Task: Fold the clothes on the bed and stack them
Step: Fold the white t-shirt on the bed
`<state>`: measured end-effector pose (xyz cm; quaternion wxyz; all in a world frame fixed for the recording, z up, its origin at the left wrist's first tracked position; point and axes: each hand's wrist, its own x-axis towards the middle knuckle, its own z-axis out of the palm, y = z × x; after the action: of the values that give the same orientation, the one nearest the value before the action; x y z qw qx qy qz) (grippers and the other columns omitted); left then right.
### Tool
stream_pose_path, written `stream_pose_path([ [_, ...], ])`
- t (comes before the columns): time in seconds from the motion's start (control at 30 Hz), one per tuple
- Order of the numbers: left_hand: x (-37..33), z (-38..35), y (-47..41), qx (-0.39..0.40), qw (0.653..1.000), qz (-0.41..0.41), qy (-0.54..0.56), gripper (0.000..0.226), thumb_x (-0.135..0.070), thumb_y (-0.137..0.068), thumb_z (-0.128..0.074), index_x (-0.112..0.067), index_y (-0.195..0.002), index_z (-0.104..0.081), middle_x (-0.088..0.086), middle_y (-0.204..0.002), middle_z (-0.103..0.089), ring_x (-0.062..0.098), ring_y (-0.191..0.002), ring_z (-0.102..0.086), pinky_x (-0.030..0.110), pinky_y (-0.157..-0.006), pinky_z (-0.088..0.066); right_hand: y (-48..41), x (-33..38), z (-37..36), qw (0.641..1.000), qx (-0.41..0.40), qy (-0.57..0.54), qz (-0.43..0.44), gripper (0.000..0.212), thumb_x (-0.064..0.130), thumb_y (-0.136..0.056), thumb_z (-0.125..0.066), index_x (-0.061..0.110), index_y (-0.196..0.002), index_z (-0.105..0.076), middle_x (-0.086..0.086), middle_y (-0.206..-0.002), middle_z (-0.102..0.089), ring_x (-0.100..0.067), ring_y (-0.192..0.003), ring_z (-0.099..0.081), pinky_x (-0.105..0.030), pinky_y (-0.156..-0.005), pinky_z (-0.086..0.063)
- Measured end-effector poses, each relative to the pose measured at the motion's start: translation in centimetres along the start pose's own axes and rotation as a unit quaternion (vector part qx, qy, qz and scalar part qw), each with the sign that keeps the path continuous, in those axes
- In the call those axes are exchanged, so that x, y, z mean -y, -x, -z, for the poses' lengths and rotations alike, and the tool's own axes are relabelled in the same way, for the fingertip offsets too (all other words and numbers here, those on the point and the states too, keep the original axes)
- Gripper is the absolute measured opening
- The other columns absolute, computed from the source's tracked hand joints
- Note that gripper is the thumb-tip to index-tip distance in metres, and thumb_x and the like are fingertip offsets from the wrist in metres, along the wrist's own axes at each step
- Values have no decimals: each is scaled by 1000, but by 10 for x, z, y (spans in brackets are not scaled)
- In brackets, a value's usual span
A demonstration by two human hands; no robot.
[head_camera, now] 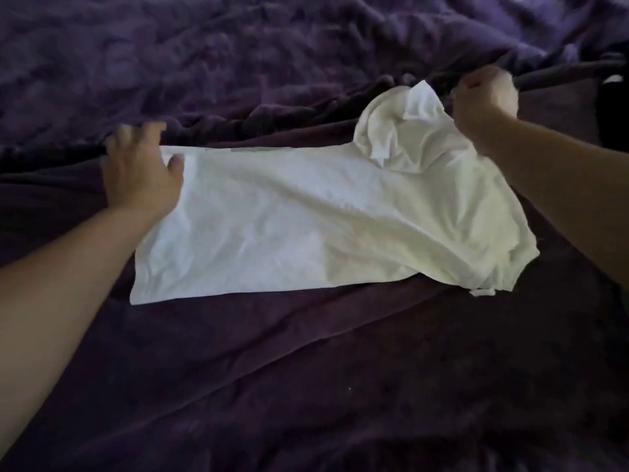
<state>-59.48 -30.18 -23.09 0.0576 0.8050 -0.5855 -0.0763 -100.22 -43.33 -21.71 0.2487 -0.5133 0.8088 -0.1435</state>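
Observation:
A white t-shirt [289, 219] lies sideways across the dark purple bed, folded lengthwise, hem to the left and collar and sleeves to the right. My left hand [144, 175] rests at the far left corner of the hem, fingers spread, thumb on the cloth. My right hand [483, 100] is closed at the far right shoulder, with the shirt's fabric bunched and lifted under it. The sleeve area beside it is crumpled and folded over. A small white tag or hem corner pokes out at the near right edge.
A rumpled purple blanket [238, 56] fills the far half of the bed, its edge running just behind the shirt. A smoother dark purple sheet [306, 369] covers the near half. A dark object [614, 93] sits at the far right edge.

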Motion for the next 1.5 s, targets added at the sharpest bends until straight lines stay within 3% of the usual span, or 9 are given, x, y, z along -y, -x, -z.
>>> stream_pose_path([
  [0.23,-15,-66,54,152,982,-92,-66,52,-26,-88,-61,-17,-138,-47,17,-142,-37,38,-126,-37,51,-98,-38,52,-54,-67,819,146,218,510,22,20,-82,-69,16,-103,-71,-13,-129,-58,-36,-122,-51,-52,-84,-49],
  [0.43,-7,-91,58,189,971,-89,-117,66,-30,-89,-60,-25,-147,-30,15,-155,-16,36,-141,-18,53,-106,-28,-47,-39,-30,964,9,226,139,67,36,-89,-54,29,-150,-25,-12,-160,-13,-35,-143,-19,-55,-107,-29],
  [0.67,-16,-86,54,217,965,-71,-128,65,-31,-91,-56,-25,-148,-26,15,-155,-11,35,-142,-12,54,-106,-28,-53,-3,-43,991,102,76,40,89,62,-63,-76,20,-136,-47,-7,-133,-54,-28,-122,-52,-39,-102,-43],
  [0.83,-6,-78,49,223,962,-102,-123,68,-32,-89,-59,-28,-148,-24,10,-156,-13,31,-142,-15,51,-105,-31,-47,21,-39,989,135,-24,-48,45,23,-63,-85,13,-101,-62,-5,-78,-58,-14,-57,-60,-21,-42,-47],
  [0.93,-8,-71,49,224,962,-102,-123,68,-31,-88,-60,-27,-148,-26,10,-156,-16,30,-141,-17,51,-104,-33,-11,19,-2,977,47,15,205,14,14,-66,-71,11,-77,-64,-10,-72,-54,-20,-59,-52,-21,-48,-40],
  [1.1,-27,-60,54,207,970,-91,-87,59,-21,-84,-65,-18,-138,-44,15,-145,-32,36,-131,-32,54,-97,-38,68,-94,3,808,70,241,533,25,-3,-73,-67,14,-92,-69,-8,-109,-66,-31,-106,-60,-46,-92,-41],
  [1.27,-78,-63,77,90,968,-235,1,53,1,-70,-71,-4,-121,-59,26,-135,-44,43,-120,-47,51,-89,-45,98,-151,-2,863,92,245,433,51,-7,-67,-68,18,-112,-70,-6,-129,-63,-26,-127,-53,-55,-103,-38],
  [1.4,-152,-70,103,99,928,-351,81,54,5,-65,-68,-8,-117,-63,23,-134,-48,40,-121,-49,45,-92,-46,106,-149,24,991,-54,80,95,39,26,-85,-66,20,-123,-60,-3,-134,-54,-26,-125,-48,-50,-99,-41],
  [1.5,-202,-82,114,172,904,-380,95,59,3,-74,-62,-14,-130,-55,18,-144,-39,36,-130,-41,46,-95,-45,96,-155,35,988,30,42,-146,77,58,-73,-71,23,-136,-45,-2,-136,-51,-25,-120,-53,-47,-96,-47],
])
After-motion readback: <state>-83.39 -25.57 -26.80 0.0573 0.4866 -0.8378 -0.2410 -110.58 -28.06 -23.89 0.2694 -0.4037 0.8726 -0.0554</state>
